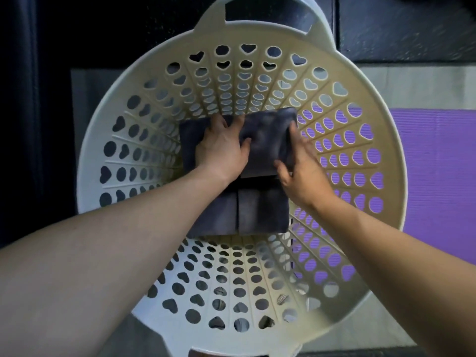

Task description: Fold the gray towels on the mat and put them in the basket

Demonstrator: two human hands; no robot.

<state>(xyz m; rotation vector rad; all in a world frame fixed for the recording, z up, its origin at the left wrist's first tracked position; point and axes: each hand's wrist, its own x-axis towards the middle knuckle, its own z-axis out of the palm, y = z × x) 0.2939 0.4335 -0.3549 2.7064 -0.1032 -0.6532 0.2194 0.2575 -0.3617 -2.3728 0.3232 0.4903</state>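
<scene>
Two hands reach down to the floor of the basket (108, 119), setting the top towel (270, 140) onto the folded gray towels (239, 210) stacked at its centre. The left hand (221, 150) lies on the towel's left part, fingers spread and nearly straight, thumb pressing the cloth. The right hand (301, 173) seems to pinch the right edge between thumb and fingers, though blur leaves that unsure. Placing looks nearly done; the next move calls for letting go and lifting clear of the basket's wall.
</scene>
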